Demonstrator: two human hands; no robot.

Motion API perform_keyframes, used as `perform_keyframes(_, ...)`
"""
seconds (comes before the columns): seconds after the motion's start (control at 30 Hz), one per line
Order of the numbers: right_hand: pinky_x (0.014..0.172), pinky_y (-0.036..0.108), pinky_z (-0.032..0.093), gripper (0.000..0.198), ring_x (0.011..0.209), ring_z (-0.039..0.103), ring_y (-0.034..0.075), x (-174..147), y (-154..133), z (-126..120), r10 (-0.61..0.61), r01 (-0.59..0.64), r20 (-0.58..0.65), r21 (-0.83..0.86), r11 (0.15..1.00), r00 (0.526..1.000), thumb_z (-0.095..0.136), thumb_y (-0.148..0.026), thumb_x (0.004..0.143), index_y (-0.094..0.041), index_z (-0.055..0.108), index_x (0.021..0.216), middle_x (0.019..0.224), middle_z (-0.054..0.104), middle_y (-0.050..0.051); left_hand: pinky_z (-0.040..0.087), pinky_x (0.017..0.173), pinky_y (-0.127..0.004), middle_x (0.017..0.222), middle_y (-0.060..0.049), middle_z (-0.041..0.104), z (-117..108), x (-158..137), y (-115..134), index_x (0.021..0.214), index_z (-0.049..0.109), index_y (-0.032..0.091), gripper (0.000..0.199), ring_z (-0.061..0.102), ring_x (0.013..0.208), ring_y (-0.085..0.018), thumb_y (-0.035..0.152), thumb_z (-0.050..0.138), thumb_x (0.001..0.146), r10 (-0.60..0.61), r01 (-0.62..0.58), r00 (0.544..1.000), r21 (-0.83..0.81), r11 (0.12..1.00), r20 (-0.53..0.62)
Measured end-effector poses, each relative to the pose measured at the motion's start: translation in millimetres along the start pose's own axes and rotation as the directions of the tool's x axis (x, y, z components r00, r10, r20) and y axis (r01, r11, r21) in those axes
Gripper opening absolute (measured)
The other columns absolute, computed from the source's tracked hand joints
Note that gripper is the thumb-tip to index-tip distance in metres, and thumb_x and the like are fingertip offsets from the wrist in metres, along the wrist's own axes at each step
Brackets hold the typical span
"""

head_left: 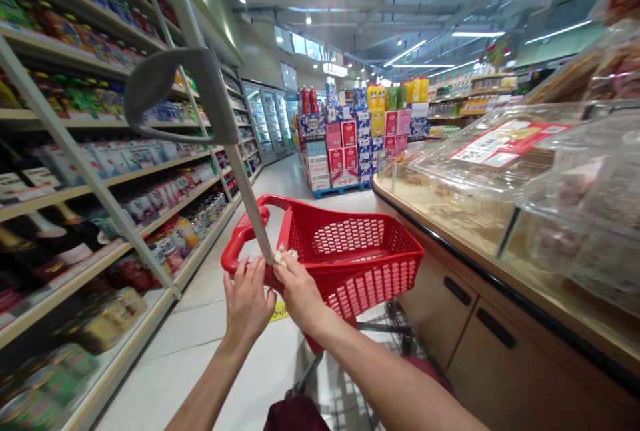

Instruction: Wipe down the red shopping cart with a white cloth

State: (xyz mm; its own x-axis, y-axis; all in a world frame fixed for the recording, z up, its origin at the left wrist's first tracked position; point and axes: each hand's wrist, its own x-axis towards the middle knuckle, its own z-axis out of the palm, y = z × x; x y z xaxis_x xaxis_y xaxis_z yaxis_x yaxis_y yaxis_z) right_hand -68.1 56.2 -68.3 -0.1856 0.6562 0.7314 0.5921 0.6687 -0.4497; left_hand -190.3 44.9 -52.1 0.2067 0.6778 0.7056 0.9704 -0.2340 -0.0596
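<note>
A red plastic shopping basket cart [367,271] with perforated sides stands in front of me. From its near left corner a grey pole [246,181] rises, tilted to the left, with a grey loop handle [215,94] at the top. My left hand [246,297] lies against the red rim left of the pole, its fingers stretched and slightly apart, the thumb free. Just right of the pole my right hand [299,291] bends over the rim, fingers close together. At its fingertips is a small pale lumpy thing [284,256], partly hidden, of a kind I cannot make out.
Shelves of bottles and packs [165,191] line the left side. Close on the right is a wooden counter [445,324] with clear food boxes [465,157]. Ahead, stacked cartons [345,151] stand on a blue pallet [340,191], with glass-door coolers [270,117] behind.
</note>
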Motion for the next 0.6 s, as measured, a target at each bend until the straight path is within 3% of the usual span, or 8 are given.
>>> perform_keyframes(0.07,0.101,0.033,0.032,0.042,0.12,0.036,0.016,-3.0,7.0,-6.3,-0.021,0.021,0.01,0.005,1.0,1.0,0.039,-0.007,0.08,-0.017,0.049,0.119,0.128,0.044,0.009,0.014,0.102,-0.051,0.121,-0.013,0.05,-2.6,-1.8,0.4,0.118,0.044,0.009,0.049,0.031,0.122,-0.028,0.017,0.039,0.07,0.011,-0.011,1.0,0.003,1.0,0.017)
perform_keyframes(0.13,0.101,0.036,0.032,0.044,0.118,0.039,0.016,-18.9,33.1,-25.3,0.038,-0.038,-0.005,-0.012,0.999,0.999,0.034,-0.004,0.08,-0.018,0.048,0.12,0.125,0.047,0.008,0.014,0.102,-0.05,0.123,-0.011,0.05,-6.2,-4.0,0.5,0.118,0.044,0.01,0.049,0.031,0.122,-0.027,0.014,0.038,0.07,0.004,-0.004,0.999,0.007,1.0,0.032)
perform_keyframes(0.2,0.098,0.04,0.036,0.043,0.114,0.045,0.019,-32.6,58.7,-46.4,0.13,-0.13,-0.012,-0.05,0.99,0.991,0.033,-0.003,0.079,-0.017,0.055,0.112,0.121,0.051,0.01,0.014,0.103,-0.049,0.124,-0.01,0.049,-9.9,-5.3,1.4,0.119,0.045,0.011,0.05,0.031,0.123,-0.026,0.011,0.037,0.069,-0.016,0.015,0.999,0.006,1.0,0.042)
perform_keyframes(0.27,0.094,0.039,0.041,0.039,0.108,0.049,0.02,-28.4,63.8,-62.7,0.118,-0.116,0.02,-0.058,0.992,0.993,0.035,-0.004,0.078,-0.017,0.061,0.103,0.115,0.055,0.01,0.015,0.103,-0.049,0.125,-0.008,0.049,-13.3,-5.1,3.4,0.119,0.045,0.013,0.051,0.032,0.122,-0.025,0.01,0.037,0.068,-0.037,0.037,0.998,-0.001,0.999,0.052)
perform_keyframes(0.37,0.095,0.034,0.04,0.039,0.112,0.046,0.017,25.0,18.2,-79.5,-0.119,0.117,-0.045,-0.042,0.992,0.992,0.036,-0.006,0.079,-0.02,0.057,0.109,0.122,0.05,0.007,0.016,0.103,-0.048,0.124,-0.007,0.049,-17.0,-3.3,6.4,0.118,0.047,0.015,0.053,0.033,0.122,-0.024,0.008,0.037,0.066,-0.055,0.056,0.997,-0.018,0.998,0.057)
perform_keyframes(0.47,0.103,0.035,0.028,0.043,0.124,0.029,0.016,110.1,-52.1,-96.8,-0.416,0.395,-0.195,-0.136,0.908,0.888,0.034,-0.007,0.083,-0.02,0.045,0.122,0.135,0.035,0.004,0.018,0.103,-0.048,0.125,-0.007,0.049,-18.6,-2.9,7.2,0.119,0.046,0.015,0.056,0.033,0.122,-0.023,0.006,0.038,0.064,-0.064,0.066,0.996,-0.032,0.997,0.059)
perform_keyframes(0.53,0.106,0.039,0.02,0.043,0.129,0.018,0.017,151.9,-78.9,-103.6,-0.538,0.502,-0.157,-0.218,0.837,0.828,0.032,-0.008,0.084,-0.021,0.044,0.123,0.135,0.034,0.001,0.02,0.103,-0.048,0.126,-0.007,0.048,-18.7,-4.4,6.1,0.12,0.044,0.015,0.059,0.032,0.123,-0.024,0.004,0.038,0.063,-0.063,0.066,0.996,-0.041,0.997,0.061)
perform_keyframes(0.6,0.106,0.042,0.016,0.041,0.13,0.012,0.018,161.0,-78.8,-99.8,-0.611,0.589,-0.006,-0.256,0.767,0.792,0.031,-0.008,0.085,-0.019,0.046,0.121,0.133,0.037,0.002,0.021,0.103,-0.049,0.127,-0.006,0.047,-18.4,-6.7,3.6,0.121,0.043,0.016,0.061,0.031,0.124,-0.024,0.002,0.037,0.062,-0.059,0.062,0.996,-0.052,0.997,0.061)
